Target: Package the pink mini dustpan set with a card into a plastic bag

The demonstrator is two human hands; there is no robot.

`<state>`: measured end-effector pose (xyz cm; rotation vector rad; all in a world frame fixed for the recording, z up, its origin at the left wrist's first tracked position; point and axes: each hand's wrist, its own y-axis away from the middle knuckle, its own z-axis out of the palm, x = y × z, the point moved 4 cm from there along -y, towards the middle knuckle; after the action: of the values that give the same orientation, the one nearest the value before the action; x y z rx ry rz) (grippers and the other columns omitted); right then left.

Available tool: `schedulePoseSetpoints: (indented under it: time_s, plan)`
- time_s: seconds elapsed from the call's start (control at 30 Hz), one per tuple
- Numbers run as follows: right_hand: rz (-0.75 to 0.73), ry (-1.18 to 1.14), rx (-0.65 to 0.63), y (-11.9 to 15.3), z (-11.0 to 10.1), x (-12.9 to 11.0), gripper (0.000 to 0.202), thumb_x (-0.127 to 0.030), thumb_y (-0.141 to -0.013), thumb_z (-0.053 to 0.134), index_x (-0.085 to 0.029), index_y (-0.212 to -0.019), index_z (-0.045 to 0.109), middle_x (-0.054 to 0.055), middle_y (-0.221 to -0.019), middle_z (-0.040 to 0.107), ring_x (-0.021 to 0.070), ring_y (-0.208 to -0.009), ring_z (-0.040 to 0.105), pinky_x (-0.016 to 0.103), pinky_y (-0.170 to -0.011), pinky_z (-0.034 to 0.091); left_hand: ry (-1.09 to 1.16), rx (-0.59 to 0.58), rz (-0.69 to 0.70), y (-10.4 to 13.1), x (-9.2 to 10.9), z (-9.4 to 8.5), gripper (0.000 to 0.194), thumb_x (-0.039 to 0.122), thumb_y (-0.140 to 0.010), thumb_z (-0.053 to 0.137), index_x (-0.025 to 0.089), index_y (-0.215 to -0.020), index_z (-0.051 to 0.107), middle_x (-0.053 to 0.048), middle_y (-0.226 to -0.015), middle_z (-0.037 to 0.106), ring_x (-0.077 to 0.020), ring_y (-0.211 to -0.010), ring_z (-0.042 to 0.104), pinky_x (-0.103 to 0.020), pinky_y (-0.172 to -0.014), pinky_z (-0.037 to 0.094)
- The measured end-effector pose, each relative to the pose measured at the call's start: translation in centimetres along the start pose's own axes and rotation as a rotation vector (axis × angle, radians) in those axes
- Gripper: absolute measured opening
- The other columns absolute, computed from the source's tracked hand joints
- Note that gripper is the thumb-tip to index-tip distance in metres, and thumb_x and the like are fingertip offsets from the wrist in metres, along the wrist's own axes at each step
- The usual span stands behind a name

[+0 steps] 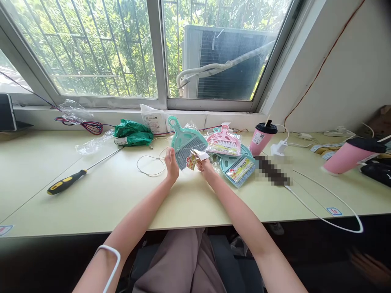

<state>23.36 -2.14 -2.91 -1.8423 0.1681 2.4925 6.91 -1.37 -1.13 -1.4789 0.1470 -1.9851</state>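
Note:
A mint-green dustpan (180, 134) is tilted up above the desk, with a grey-bristled brush (191, 149) lying against its pan. My left hand (172, 166) grips its lower left edge, thumb pointing up. Fingers closed, my right hand (206, 167) pinches a printed card label (192, 161), whose white back is partly folded over. Just to the right lie a pink dustpan set (224, 143) in clear wrapping and a blue-green dustpan set (240, 167) with a yellow label.
Left on the desk (116, 203) are a long screwdriver (69, 182), a green plastic bag (132, 133) and a thin wire loop (149, 166). Two pink cups (261, 140), a white charger (278, 148) and a white cable (330, 191) lie right. Another person's blurred hand (369, 264) shows lower right.

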Motion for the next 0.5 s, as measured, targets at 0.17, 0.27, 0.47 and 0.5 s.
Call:
schedulePoseSetpoints:
  time_s: [0.17,0.27,0.47,0.5]
  plan:
    - [-0.029,0.052,0.078,0.0,-0.3,-0.6,0.032,-0.023,-0.065,0.073,-0.021,-0.052,0.044,-0.01,-0.037,0.033,0.003,-0.038,0.019,0.023,-0.041,0.013,0.027,0.073,-0.212,-1.8,-2.7,-1.0,0.036,0.054,-0.09,0.052,0.02,-0.085,0.062,-0.007,-0.087,0.066,-0.0227,-0.098,0.063,-0.032,-0.087,0.047]
    - [-0.055,0.122,0.114,0.2,0.3,-0.7,0.035,-0.024,-0.062,0.074,-0.021,-0.048,0.042,-0.009,-0.037,0.033,0.0033,-0.039,0.021,0.024,-0.043,0.014,0.042,0.117,-0.336,-3.3,-3.8,-1.8,0.03,0.045,-0.088,0.052,0.018,-0.085,0.064,-0.007,-0.084,0.068,-0.0211,-0.088,0.066,-0.032,-0.084,0.05]
    - [-0.081,0.139,-0.02,1.0,1.2,-1.0,0.034,-0.042,-0.054,0.082,-0.019,-0.059,0.057,-0.01,-0.042,0.031,0.0053,-0.044,0.022,0.026,-0.046,0.014,0.155,0.296,-0.259,-7.8,-1.9,-5.8,0.031,0.035,-0.092,0.037,0.016,-0.097,0.06,-0.008,-0.078,0.068,-0.019,-0.076,0.07,-0.033,-0.077,0.055]
    - [-0.082,0.135,-0.034,1.0,1.1,-1.1,0.036,-0.045,-0.053,0.083,-0.019,-0.061,0.06,-0.01,-0.044,0.031,0.0054,-0.045,0.021,0.026,-0.047,0.013,0.145,0.386,-0.25,-8.6,-1.4,-7.2,0.031,0.031,-0.092,0.032,0.016,-0.097,0.06,-0.009,-0.079,0.068,-0.0188,-0.077,0.071,-0.034,-0.078,0.056]
